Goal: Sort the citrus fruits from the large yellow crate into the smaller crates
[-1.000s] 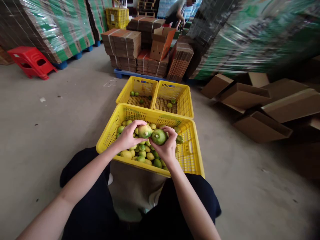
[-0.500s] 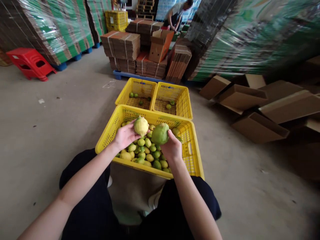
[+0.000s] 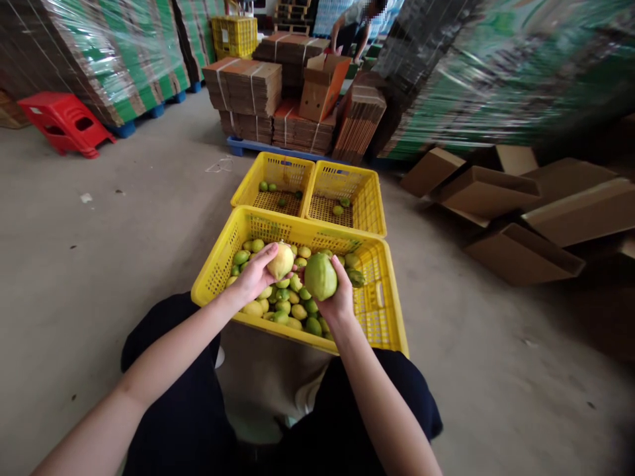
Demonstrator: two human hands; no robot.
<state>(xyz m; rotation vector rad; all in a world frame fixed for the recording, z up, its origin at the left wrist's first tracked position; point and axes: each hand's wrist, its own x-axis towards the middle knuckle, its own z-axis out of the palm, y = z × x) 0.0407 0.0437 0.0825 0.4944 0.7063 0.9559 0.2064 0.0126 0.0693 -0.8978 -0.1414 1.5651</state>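
My left hand is closed around a pale yellow lemon, its thumb lying over the near side. In my right hand is a larger green lemon, with the thumb along its right side. Both fruits are held side by side, a small gap apart, above a big yellow plastic crate. Many yellow and green lemons lie in that crate, mostly in its left and middle part. My hands and the two held fruits hide some of them.
Two smaller yellow crates, left and right, stand behind with a few green fruits each. Farther back, flattened cartons are stacked on a blue pallet. Open cardboard boxes lie right, a red stool left. A person bends over at the back.
The yellow lemon has been turned and lowered slightly, and my left thumb now lies across it. The green one has rolled in my right hand, showing another side.
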